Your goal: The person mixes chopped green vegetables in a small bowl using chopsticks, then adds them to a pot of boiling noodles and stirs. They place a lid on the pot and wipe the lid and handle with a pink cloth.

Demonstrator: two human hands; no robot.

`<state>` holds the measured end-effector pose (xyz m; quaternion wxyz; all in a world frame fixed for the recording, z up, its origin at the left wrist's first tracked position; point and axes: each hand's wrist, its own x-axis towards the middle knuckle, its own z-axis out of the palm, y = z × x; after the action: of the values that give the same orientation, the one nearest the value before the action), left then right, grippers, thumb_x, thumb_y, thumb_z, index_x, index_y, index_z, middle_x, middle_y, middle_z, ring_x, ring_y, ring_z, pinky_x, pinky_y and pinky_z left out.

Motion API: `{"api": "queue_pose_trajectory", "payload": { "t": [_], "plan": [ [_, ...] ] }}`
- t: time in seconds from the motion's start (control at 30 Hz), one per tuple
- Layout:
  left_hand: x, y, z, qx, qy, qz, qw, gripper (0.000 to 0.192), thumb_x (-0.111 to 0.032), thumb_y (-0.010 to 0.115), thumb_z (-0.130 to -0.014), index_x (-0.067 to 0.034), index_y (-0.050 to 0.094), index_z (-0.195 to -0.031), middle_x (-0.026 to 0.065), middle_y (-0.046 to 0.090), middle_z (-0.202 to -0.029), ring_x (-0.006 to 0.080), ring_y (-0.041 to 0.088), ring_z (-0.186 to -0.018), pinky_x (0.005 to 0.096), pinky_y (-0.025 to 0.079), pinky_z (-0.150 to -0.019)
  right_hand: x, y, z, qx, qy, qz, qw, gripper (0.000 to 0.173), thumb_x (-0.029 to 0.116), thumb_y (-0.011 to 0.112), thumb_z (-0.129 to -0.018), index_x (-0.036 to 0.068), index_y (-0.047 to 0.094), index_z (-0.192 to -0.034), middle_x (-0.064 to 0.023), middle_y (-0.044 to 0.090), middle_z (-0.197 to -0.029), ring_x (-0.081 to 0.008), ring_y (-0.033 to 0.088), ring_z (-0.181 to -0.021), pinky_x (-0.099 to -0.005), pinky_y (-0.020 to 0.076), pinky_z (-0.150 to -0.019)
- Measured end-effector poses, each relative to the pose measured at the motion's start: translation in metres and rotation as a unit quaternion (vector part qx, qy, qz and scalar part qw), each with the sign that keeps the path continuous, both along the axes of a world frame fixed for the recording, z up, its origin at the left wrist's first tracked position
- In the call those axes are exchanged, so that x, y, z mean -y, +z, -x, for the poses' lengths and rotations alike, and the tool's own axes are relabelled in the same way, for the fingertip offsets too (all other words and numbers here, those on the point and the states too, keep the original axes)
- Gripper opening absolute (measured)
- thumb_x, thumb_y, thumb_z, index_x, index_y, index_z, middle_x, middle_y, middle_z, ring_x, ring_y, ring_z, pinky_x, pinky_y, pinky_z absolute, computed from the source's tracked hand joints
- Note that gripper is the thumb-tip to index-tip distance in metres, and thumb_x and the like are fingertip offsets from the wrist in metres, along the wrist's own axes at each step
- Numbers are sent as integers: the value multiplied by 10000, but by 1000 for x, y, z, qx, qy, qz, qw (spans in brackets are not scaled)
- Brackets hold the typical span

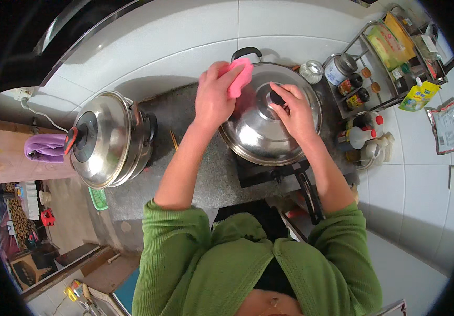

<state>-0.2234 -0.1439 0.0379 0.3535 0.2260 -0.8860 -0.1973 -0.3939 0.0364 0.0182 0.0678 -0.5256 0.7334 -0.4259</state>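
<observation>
My left hand (216, 93) grips a bunched pink cloth (241, 79) above the left rim of a domed steel lid (250, 134). Whether the cloth touches the metal is hard to see. At the lid's top, my right hand (296, 108) has its thumb and fingers around the black knob (276, 97). The lid covers a wok-like pan whose long black handle (309, 195) points towards me, with a smaller black loop handle (246, 51) at the back. Beneath the pan is a black gas stove (246, 173), mostly hidden.
A lidded steel steamer pot (104, 138) stands on the left of the dark countertop (211, 185). Chopsticks (174, 139) lie between the pots. On the right are a glass jar (311, 72), a metal spice rack (373, 51) and several sauce bottles (361, 136). White tiles rise behind.
</observation>
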Motion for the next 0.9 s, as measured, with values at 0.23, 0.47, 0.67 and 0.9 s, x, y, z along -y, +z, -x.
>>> {"api": "queue_pose_trajectory", "payload": {
  "t": [0.23, 0.47, 0.67, 0.9],
  "plan": [
    [-23, -9, 6, 104, -56, 53, 992, 597, 9, 756, -759, -222, 773, -1309, 58, 654, -1393, 386, 598, -1172, 460, 544, -1037, 2, -2, -2, 2, -9, 4, 1000, 537, 80, 834, -897, 119, 702, -1416, -133, 652, -1253, -312, 661, -1097, -371, 618, -846],
    [-124, -16, -45, 68, -32, -45, 996, 420, -91, 781, -820, -198, 804, -1225, 53, 654, -1333, 366, 616, -1189, 450, 561, -984, 1, -3, -1, 20, 3, 22, 1000, 537, 54, 822, -902, 120, 702, -1421, -119, 644, -1229, -274, 658, -1042, -344, 595, -801],
    [-80, -12, -42, 62, -99, 55, 992, 467, -97, 794, -747, -215, 826, -1198, 54, 690, -1334, 355, 631, -1113, 454, 568, -932, 1, -3, 3, 43, 19, 25, 999, 529, 46, 807, -915, 123, 700, -1428, -109, 634, -1224, -221, 663, -995, -317, 581, -775],
    [-4, -8, 9, 166, 17, 62, 984, 485, -44, 730, -792, -229, 802, -1234, 69, 682, -1339, 387, 628, -1144, 486, 586, -943, 1, -2, 2, 28, 13, 15, 999, 534, 65, 825, -908, 124, 700, -1424, -123, 644, -1234, -250, 680, -986, -336, 595, -786]
  ]
}}
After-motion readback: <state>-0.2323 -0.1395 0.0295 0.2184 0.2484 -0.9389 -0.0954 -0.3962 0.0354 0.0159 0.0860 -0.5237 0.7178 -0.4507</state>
